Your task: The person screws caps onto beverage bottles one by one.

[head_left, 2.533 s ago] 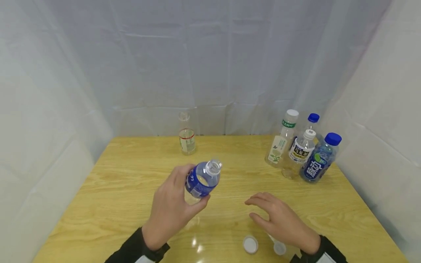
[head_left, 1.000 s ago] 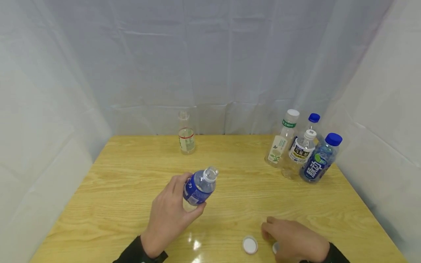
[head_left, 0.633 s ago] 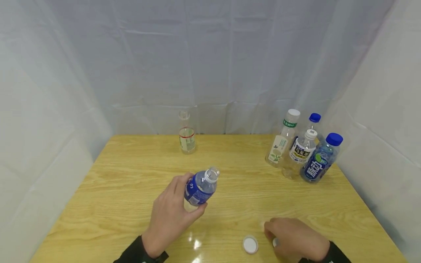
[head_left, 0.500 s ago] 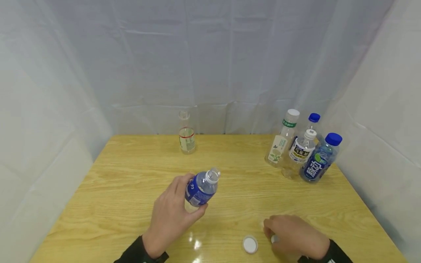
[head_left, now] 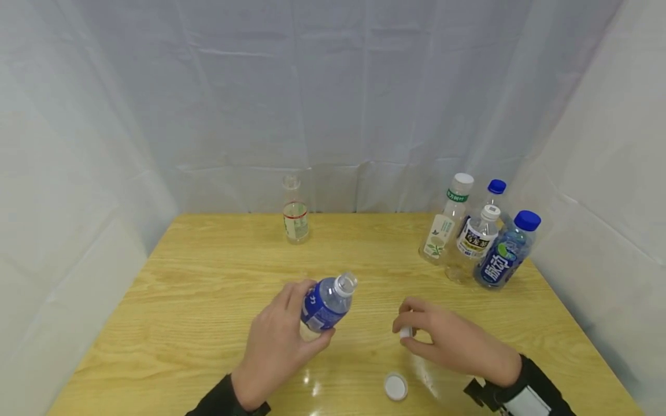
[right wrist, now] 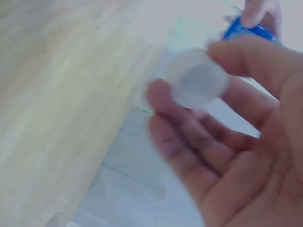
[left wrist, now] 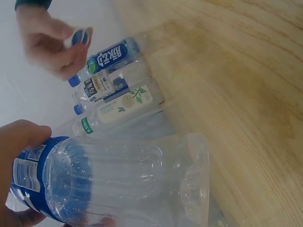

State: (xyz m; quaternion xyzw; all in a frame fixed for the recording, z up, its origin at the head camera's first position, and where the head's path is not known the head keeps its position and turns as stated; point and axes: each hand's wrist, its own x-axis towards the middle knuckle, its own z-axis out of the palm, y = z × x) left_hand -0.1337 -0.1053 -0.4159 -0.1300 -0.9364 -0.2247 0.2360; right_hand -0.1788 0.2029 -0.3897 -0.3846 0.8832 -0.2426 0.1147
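Observation:
My left hand [head_left: 278, 341] grips a clear plastic bottle [head_left: 328, 303] with a blue label, its open mouth tilted up and to the right. In the left wrist view the bottle's clear lower body [left wrist: 128, 179] has droplets inside. My right hand [head_left: 447, 341] pinches a small white bottle cap [head_left: 406, 331] between thumb and fingers, above the table and right of the bottle. The right wrist view shows this cap [right wrist: 196, 78] blurred, held at the fingertips. Another white cap [head_left: 396, 386] lies on the table below the right hand.
A clear uncapped bottle [head_left: 296, 216] with a red-lined label stands at the back. At the right stand several capped bottles, among them a blue-labelled one [head_left: 502, 257] and a white-capped one [head_left: 444, 225]. Pale sheeting [head_left: 333, 104] surrounds the wooden table [head_left: 208, 277].
My right hand has picked up the small cap from the table and lifted it forward and left. The left hand with its bottle has shifted slightly right.

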